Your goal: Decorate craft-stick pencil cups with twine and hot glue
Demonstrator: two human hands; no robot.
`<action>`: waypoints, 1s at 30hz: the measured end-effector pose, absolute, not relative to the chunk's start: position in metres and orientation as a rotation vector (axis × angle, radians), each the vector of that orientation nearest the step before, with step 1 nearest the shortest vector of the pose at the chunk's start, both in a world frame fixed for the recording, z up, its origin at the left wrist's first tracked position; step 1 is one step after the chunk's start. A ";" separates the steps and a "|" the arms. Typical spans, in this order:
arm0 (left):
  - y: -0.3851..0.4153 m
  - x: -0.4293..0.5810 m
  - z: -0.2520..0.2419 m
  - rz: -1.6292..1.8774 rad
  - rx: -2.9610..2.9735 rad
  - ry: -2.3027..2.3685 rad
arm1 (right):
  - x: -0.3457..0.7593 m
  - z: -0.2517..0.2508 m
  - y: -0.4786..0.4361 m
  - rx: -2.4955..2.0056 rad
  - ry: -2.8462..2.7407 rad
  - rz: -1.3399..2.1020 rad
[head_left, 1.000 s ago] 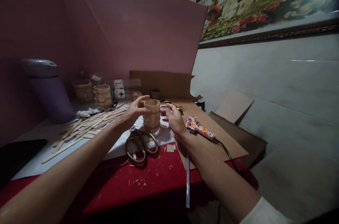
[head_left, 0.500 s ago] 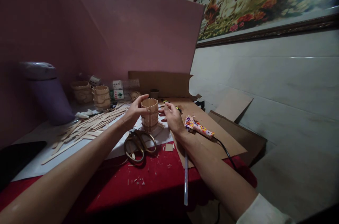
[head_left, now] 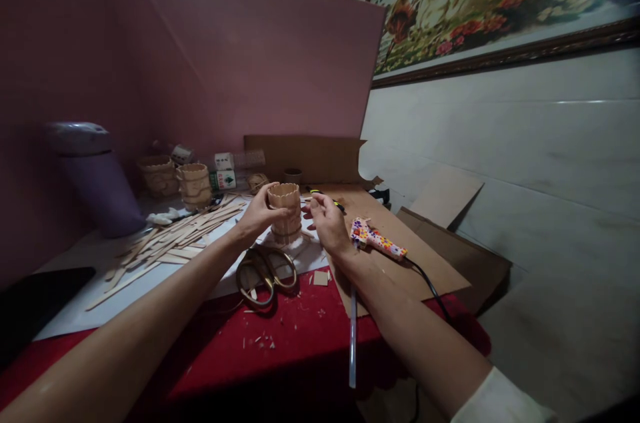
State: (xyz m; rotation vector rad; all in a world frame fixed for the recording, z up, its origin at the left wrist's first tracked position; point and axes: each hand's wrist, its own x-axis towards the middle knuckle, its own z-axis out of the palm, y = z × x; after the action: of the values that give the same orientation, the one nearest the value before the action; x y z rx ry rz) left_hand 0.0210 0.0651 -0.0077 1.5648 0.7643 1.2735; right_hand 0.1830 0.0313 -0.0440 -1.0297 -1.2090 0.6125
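Note:
A small cup made of wooden craft sticks (head_left: pixel 286 210) stands upright on the white sheet in the middle of the table. My left hand (head_left: pixel 260 211) is wrapped round its left side and rim. My right hand (head_left: pixel 327 223) hovers just right of the cup with its fingers loosely curled, holding nothing that I can see. Brass-handled scissors (head_left: pixel 265 272) lie in front of the cup. A flower-patterned glue gun (head_left: pixel 376 241) lies on brown cardboard (head_left: pixel 400 263) right of my right wrist.
Loose craft sticks (head_left: pixel 170 240) are spread at the left. Two finished stick cups (head_left: pixel 194 184) and small boxes stand at the back. A purple container (head_left: pixel 97 180) is at far left, a dark phone (head_left: pixel 35 293) near the front left. A glue stick (head_left: pixel 353 336) lies on the red cloth.
The left hand has closed further round the cup and lifted its rim slightly. The right hand has drawn back a little from the cup. The view has shifted slightly.

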 end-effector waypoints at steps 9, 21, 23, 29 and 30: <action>0.067 0.030 -0.013 1.331 1.625 0.791 | 0.189 -0.042 0.031 -1.021 -1.213 0.412; 0.062 0.004 0.002 1.434 1.583 0.992 | 0.188 -0.026 0.021 -0.945 -1.148 0.307; 0.064 -0.005 0.007 1.468 1.605 1.069 | 0.189 -0.011 0.021 -0.965 -1.104 0.180; 0.056 -0.032 0.009 0.959 1.958 1.262 | 0.185 0.011 0.023 -0.971 -1.224 0.183; 0.052 -0.036 0.010 0.828 2.027 1.254 | 0.184 0.008 0.021 -0.971 -1.238 0.137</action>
State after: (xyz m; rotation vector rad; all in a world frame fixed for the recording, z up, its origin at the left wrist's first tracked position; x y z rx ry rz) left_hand -0.0358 0.0525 0.0099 2.0267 1.2540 0.8277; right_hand 0.1837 0.0210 0.0075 -0.9712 -1.2379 0.1366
